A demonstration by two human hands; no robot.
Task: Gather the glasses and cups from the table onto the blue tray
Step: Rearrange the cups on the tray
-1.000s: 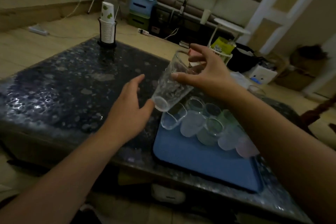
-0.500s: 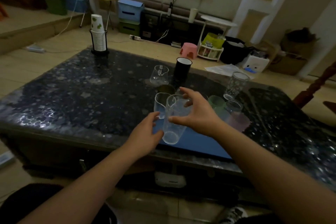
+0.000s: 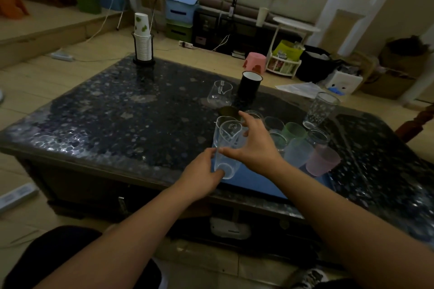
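Note:
A clear tall glass (image 3: 227, 148) stands at the near left corner of the blue tray (image 3: 260, 183). My right hand (image 3: 254, 146) grips its side, and my left hand (image 3: 203, 175) touches its base. Several glasses and pastel cups, among them a pink cup (image 3: 323, 162) and a green cup (image 3: 293, 131), crowd the tray's far part. On the table beyond stand a clear jug-like glass (image 3: 219, 94), a black mug (image 3: 250, 87) and a tall patterned glass (image 3: 320, 110).
The dark speckled table (image 3: 117, 119) carries a holder of stacked paper cups (image 3: 142, 42) at its far left corner. A pink stool (image 3: 254, 62), boxes and a white rack sit on the floor behind. A wooden chair post (image 3: 420, 122) rises at right.
My right hand has brought the clear glass down from above the table onto the tray's near left corner. My left hand has moved in to its base. The view has pulled back.

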